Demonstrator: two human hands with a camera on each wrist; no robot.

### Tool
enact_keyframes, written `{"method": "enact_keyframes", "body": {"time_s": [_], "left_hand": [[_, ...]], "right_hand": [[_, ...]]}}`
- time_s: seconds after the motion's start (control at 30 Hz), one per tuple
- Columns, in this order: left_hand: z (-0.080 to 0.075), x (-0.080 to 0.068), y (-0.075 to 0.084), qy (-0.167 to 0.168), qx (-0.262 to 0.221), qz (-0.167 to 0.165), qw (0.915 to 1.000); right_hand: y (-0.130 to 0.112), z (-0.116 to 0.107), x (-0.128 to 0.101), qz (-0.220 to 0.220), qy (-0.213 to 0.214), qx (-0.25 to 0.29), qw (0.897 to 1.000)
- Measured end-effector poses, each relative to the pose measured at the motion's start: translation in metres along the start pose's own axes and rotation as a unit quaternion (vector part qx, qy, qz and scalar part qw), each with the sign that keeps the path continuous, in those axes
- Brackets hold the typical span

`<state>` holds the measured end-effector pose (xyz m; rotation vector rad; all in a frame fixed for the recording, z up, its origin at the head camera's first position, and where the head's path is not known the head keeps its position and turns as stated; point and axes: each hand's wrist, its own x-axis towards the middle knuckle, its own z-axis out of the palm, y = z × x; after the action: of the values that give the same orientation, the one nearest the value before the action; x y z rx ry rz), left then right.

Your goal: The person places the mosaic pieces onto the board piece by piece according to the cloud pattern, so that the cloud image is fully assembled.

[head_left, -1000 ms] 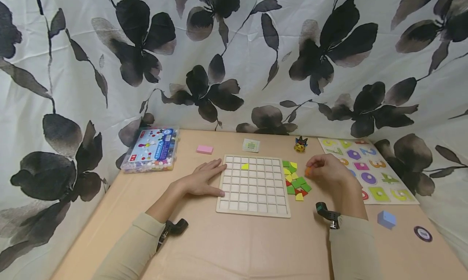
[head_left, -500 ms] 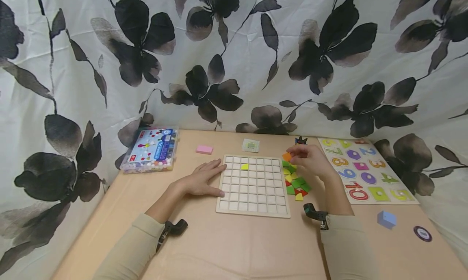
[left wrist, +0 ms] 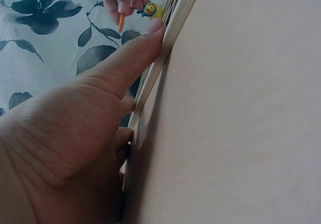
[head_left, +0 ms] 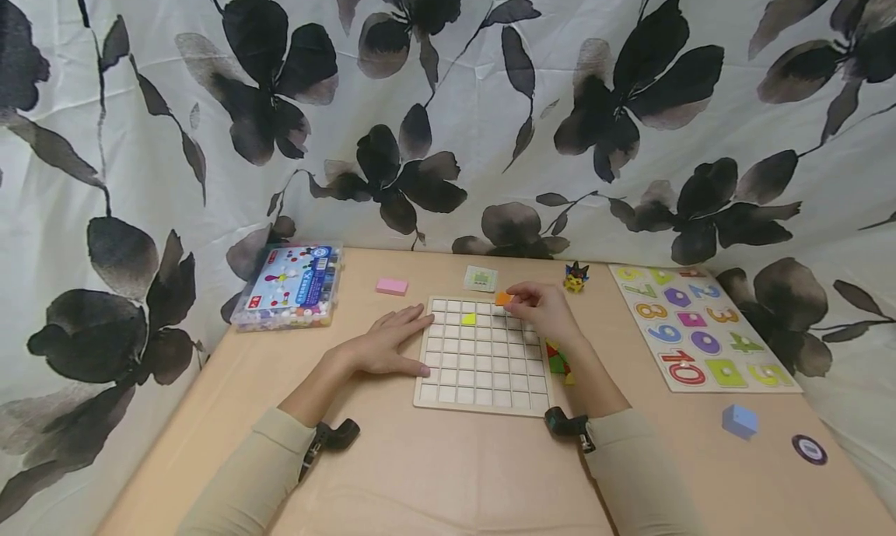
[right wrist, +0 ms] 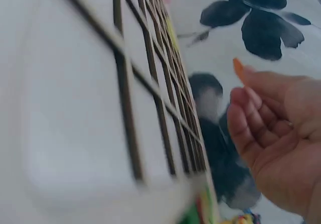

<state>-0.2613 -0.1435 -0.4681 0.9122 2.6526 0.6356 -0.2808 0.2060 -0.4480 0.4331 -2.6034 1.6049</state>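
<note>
Tan table (head_left: 434,474) | left hand (head_left: 388,341) flat against grid board (head_left: 486,396) | right hand (head_left: 542,310) pinching orange tile (head_left: 503,299)

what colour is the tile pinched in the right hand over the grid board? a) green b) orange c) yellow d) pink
b: the right hand pinches an orange tile at its fingertips above the far rows of the grid board; the yellow tile already sits in a cell.
</note>
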Motion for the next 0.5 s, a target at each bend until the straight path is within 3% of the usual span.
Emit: {"method": "enact_keyframes", "body": {"time_s": [0.2,0.5], "left_hand": [[0.000,0.000,0.000,-0.003,0.001,-0.001,1.0000],[0.001,0.000,0.000,-0.004,0.000,-0.004,1.0000]], "right_hand": [[0.012,0.025,0.000,0.018,0.007,0.031,0.999],[0.023,0.039,0.000,-0.031,-0.014,-0.060,0.998]]}}
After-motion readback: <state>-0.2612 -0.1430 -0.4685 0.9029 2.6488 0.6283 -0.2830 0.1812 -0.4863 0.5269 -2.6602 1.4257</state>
